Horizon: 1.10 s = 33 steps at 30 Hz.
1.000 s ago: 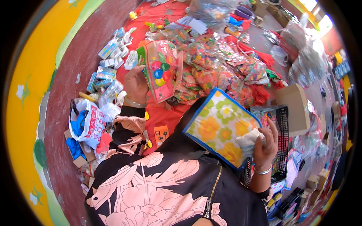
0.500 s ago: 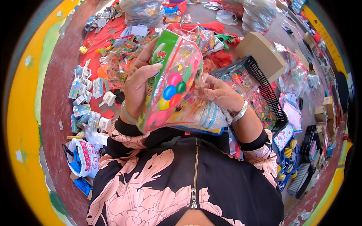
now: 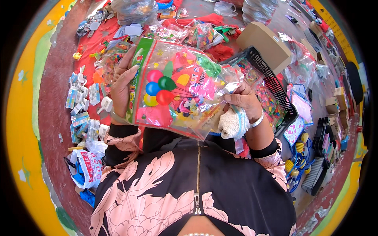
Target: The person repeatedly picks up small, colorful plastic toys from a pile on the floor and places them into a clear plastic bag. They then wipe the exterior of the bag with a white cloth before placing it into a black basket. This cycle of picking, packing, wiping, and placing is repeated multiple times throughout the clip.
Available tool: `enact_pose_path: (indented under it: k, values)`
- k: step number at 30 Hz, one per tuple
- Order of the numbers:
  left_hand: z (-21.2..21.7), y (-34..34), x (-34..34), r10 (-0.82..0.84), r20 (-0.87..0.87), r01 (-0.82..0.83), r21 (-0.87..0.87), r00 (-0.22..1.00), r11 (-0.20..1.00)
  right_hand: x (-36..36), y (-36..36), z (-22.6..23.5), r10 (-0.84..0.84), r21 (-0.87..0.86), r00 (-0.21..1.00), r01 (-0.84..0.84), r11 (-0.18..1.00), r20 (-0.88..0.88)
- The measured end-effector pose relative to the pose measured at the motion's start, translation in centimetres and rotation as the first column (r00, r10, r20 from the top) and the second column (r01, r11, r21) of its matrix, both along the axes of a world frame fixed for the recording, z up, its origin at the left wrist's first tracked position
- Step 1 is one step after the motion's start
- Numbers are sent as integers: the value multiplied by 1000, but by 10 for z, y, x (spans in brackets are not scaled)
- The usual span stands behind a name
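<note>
A clear plastic packet of balloons (image 3: 177, 84) with a green header strip and printed balloons is spread nearly flat in front of my chest. My left hand (image 3: 120, 90) grips its green-edged left side, thumb on top and fingers partly hidden behind. At the packet's crumpled right end, my right hand (image 3: 245, 100) pinches the plastic. Also held in that hand is a rolled white cloth (image 3: 234, 122) with a light blue stripe, hanging below the fingers. Colourful contents show through the film.
A black crate (image 3: 284, 88) with colourful packets stands to the right, beside a cardboard box (image 3: 264, 45). White plastic items (image 3: 80, 96) and a white bag (image 3: 88, 167) lie left. Red sheeting (image 3: 98, 41) covers floor beyond; blue-and-yellow coiled items (image 3: 301, 157) are at right.
The packet has turned from a steep tilt to lie flatter and stretched wide, its printed face fully visible. My hands have moved apart, and the cloth's rolled end now shows.
</note>
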State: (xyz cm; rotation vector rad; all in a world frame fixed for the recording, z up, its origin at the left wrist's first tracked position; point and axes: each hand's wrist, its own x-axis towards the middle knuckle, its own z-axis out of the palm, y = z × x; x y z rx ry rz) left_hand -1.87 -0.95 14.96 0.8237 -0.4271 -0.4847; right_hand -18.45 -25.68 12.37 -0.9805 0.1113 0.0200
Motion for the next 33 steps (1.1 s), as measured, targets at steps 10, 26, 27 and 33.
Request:
enact_pose_path:
  k: [10, 26, 27, 33]
  values:
    - [-31, 7, -3, -127, -140, 159, 248, 982, 956, 8, -7, -3, -9, -29, 998, 11, 1000, 57]
    - [-23, 21, -7, 123, -37, -115, 181, 992, 977, -2, 7, -5, 24, -116, 996, -14, 993, 83]
    - [-24, 23, -6, 112, -13, -108, 170, 994, 979, -3, 7, -2, 44, -122, 996, -34, 992, 83]
    - [-13, 33, -11, 40, 137, -75, 265, 990, 961, 8, -3, 7, 123, -280, 981, -77, 957, 150]
